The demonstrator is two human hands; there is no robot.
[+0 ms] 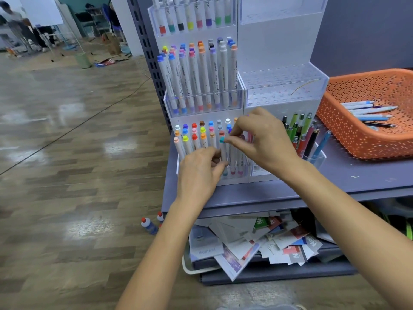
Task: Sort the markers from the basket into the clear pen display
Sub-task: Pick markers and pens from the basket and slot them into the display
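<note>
One marker (223,151), white-barrelled with a teal cap and a teal foot band, is standing upright in the lowest left tier of the display (279,41). The left grip (201,173) is pinching its barrel from below-left with its fingers curled. The right grip (266,139) is arching in from the right, its fingertips (231,139) nipping the cap. Capped markers (194,139) are crowding just left of both grips, and pens (299,133) are standing just right of the right grip. A bare perforated tier (282,87) is lying open above it. The basket (368,135) is sitting well to the right on the counter (357,175).
</note>
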